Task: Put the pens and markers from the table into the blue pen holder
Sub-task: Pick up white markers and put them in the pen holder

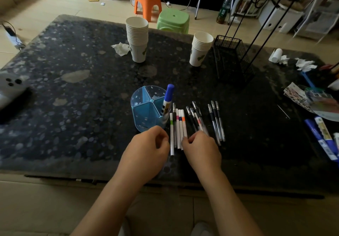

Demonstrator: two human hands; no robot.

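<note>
The blue pen holder [146, 107] stands on the dark table [73, 98], divided into compartments. One blue-capped marker [167, 99] leans in its right compartment. Right of it lie several thin white markers [178, 127] with coloured bands, then a bunch of black-capped pens [195, 116], then three more pens [216, 120]. My left hand [146, 149] hovers curled just in front of the holder, holding nothing. My right hand [200, 149] rests its fingertips on the near ends of the white markers and black-capped pens; a firm grip cannot be made out.
Two stacks of paper cups [138, 39] [200, 48] stand farther back, with a black wire rack [231, 57] to their right. Crumpled tissues [304, 64], papers and blue markers [319, 138] lie at the right edge. Orange and green stools [173, 21] stand beyond the table.
</note>
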